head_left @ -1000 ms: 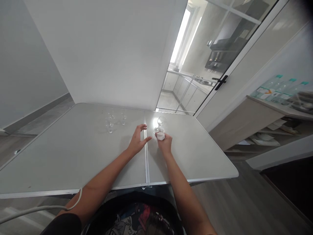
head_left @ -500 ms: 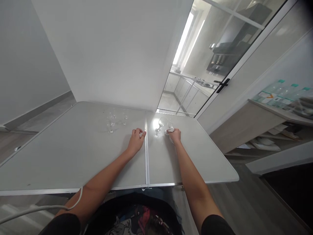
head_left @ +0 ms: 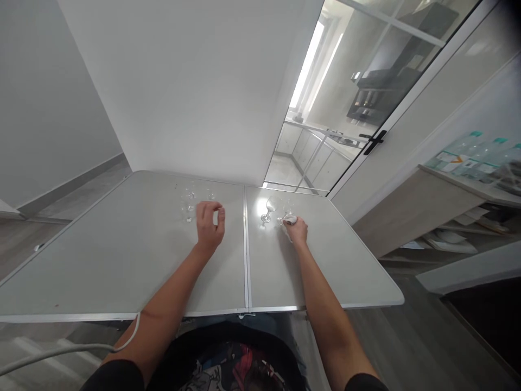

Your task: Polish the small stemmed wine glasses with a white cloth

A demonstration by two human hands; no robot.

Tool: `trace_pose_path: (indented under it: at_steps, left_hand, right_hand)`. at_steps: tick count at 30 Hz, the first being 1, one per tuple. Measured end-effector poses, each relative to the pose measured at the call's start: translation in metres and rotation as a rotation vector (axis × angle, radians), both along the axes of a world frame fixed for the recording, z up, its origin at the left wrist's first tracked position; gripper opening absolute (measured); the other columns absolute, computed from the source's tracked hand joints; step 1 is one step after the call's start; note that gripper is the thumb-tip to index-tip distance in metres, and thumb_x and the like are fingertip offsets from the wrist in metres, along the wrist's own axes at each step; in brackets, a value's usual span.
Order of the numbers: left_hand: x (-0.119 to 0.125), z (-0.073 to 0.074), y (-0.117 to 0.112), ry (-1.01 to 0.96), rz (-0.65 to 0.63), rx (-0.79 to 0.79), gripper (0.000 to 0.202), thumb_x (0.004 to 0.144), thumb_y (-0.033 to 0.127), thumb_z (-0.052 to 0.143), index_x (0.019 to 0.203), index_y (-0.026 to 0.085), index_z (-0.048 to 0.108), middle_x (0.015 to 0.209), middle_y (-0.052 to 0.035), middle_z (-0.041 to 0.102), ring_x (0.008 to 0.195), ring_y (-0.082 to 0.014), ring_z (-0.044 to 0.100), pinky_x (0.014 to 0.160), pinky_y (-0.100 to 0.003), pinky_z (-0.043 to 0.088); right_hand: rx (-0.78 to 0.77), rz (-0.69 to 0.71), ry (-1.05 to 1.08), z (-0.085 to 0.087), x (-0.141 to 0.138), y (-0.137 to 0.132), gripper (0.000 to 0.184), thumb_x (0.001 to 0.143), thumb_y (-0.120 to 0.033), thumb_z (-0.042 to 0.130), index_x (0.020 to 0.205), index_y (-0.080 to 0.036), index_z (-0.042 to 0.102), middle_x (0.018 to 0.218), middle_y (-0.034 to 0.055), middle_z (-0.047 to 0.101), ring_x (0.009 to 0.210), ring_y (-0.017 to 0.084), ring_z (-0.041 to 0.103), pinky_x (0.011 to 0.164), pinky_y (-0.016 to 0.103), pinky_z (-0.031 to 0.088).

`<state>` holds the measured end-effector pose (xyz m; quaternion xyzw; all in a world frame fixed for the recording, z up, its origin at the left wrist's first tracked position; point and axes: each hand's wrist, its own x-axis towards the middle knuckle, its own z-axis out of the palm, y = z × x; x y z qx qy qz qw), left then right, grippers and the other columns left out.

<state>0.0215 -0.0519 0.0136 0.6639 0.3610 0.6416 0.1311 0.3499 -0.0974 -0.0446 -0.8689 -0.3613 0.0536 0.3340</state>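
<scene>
The table [head_left: 122, 266] has a central seam. The left hand [head_left: 210, 224] is half curled above it, thumb apart; whether it holds anything cannot be told. The right hand [head_left: 297, 230] is closed. Two glasses [head_left: 271, 206] stand right of the seam, toward the far edge. The closed hand grips a white cloth [head_left: 290, 219] beside them.

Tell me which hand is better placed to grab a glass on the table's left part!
Probably the left hand: it's much closer to those glasses, loosely curled, and nothing shows in it. The right hand is farther over, holding a white wad.
</scene>
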Motion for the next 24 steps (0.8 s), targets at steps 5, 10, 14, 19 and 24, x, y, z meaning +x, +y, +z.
trace_pose_path:
  at_steps: [5,10,14,19,24]
  left_hand:
    - [-0.019,0.013,0.008,0.002,0.503,-0.191,0.044,0.086,0.032,0.065,0.124,0.017,0.048,0.127,-0.0177,0.045,0.124,-0.035,0.046,0.109,-0.058,0.032]
    - [-0.033,0.01,0.029,0.098,0.641,-0.378,0.086,0.069,0.046,0.083,0.135,0.017,0.035,0.138,-0.0199,0.042,0.131,-0.0396,0.042,0.107,-0.058,0.037]
    - [-0.042,0.001,0.043,0.136,0.619,-0.52,0.096,0.067,0.042,0.085,0.14,0.015,0.029,0.142,-0.0238,0.042,0.131,-0.0418,0.048,0.107,-0.062,0.037]
    - [-0.046,-0.001,0.046,0.122,0.577,-0.612,0.089,0.074,0.038,0.081,0.14,0.01,0.028,0.143,-0.0298,0.044,0.131,-0.0437,0.051,0.104,-0.064,0.04]
    - [-0.044,-0.003,0.046,0.186,0.556,-0.63,0.06,0.086,0.029,0.069,0.133,0.01,0.037,0.13,-0.0253,0.058,0.122,-0.0429,0.058,0.103,-0.067,0.038]
  right_hand:
    - [-0.005,0.011,0.0,0.01,-0.002,-0.029,0.037,0.091,-0.042,0.056,0.108,-0.011,0.069,0.108,0.0224,0.07,0.102,0.03,0.067,0.082,0.032,0.048]
    - [0.147,-0.013,0.113,0.022,-0.014,-0.053,0.037,0.089,-0.047,0.058,0.086,-0.013,0.072,0.107,0.0234,0.068,0.112,0.035,0.062,0.092,0.038,0.047]
    - [0.586,0.146,0.798,0.033,-0.041,-0.064,0.041,0.08,-0.051,0.07,0.1,-0.016,0.072,0.103,0.0103,0.073,0.096,0.027,0.069,0.077,0.033,0.053]
    - [0.74,0.299,1.229,0.042,-0.075,-0.069,0.028,0.072,-0.028,0.078,0.098,-0.019,0.074,0.105,0.0046,0.075,0.093,0.022,0.069,0.076,0.03,0.055]
    - [0.679,0.347,1.468,0.043,-0.089,-0.073,0.022,0.075,-0.024,0.07,0.097,-0.024,0.072,0.1,0.0022,0.076,0.088,0.022,0.07,0.069,0.032,0.057]
